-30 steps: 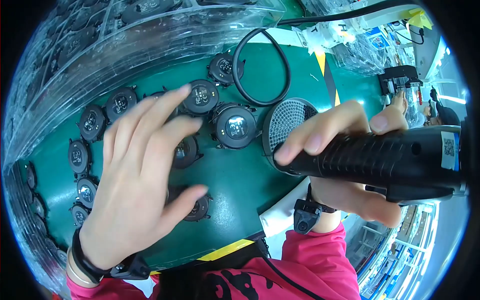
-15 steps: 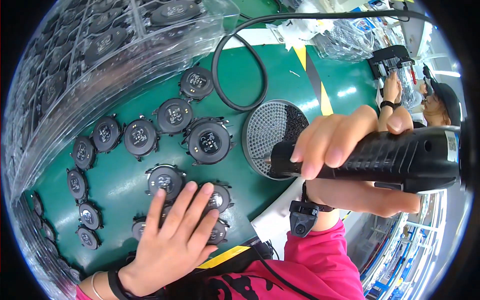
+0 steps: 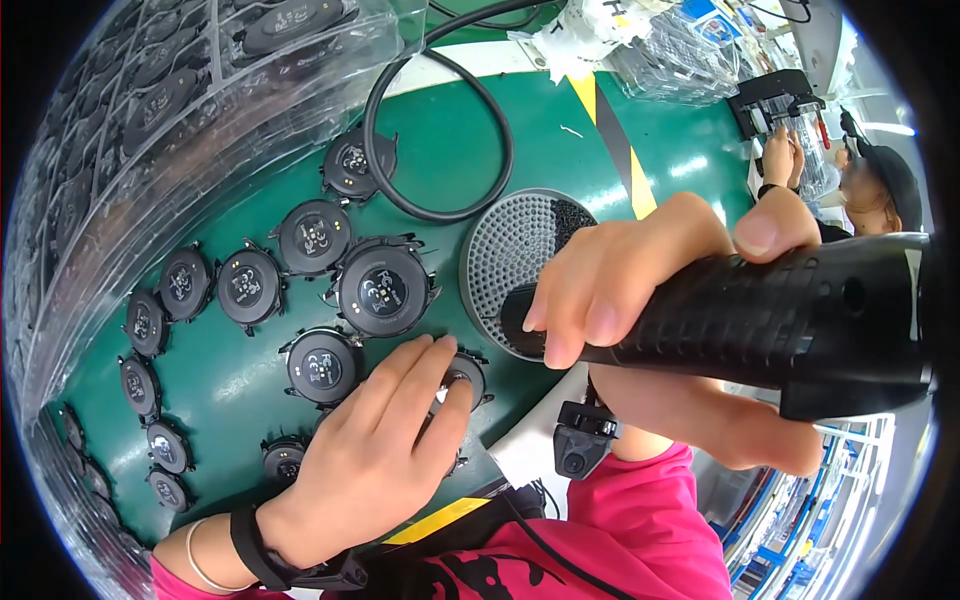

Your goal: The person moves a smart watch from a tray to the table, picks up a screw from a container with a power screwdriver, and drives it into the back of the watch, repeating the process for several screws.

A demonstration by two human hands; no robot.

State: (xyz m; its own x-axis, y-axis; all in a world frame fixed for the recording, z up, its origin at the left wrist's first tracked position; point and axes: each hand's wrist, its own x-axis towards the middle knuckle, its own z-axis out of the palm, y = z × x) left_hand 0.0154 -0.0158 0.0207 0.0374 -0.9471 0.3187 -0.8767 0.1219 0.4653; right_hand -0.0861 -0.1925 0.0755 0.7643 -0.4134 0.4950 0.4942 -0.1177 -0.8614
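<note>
My left hand (image 3: 370, 460) reaches over the group of round black watch cases, its fingers bent around a watch case (image 3: 468, 380) that they partly cover; the thumb is hidden. Another watch case (image 3: 323, 366) lies just left of these fingers, and one more (image 3: 286, 460) sits beside the wrist. My right hand (image 3: 640, 290) is wrapped around a black electric screwdriver (image 3: 740, 320), held level with its front end pointing left. That end is over the near part of a round grey screw tray (image 3: 480, 255), pitted with holes and carrying small black screws at its right.
More watch cases (image 3: 385, 285) curve across the green table (image 3: 230, 400). Clear plastic trays (image 3: 250, 130) of watch parts are stacked at the left. A looped black cable (image 3: 510, 150) lies behind the screw tray. At far right, a co-worker's hands (image 3: 782, 158) are near a black device (image 3: 775, 100).
My left hand has moved right, its spread fingers curling around a watch case. The screwdriver in my right hand has come slightly nearer and lower. The view has shifted a little.
</note>
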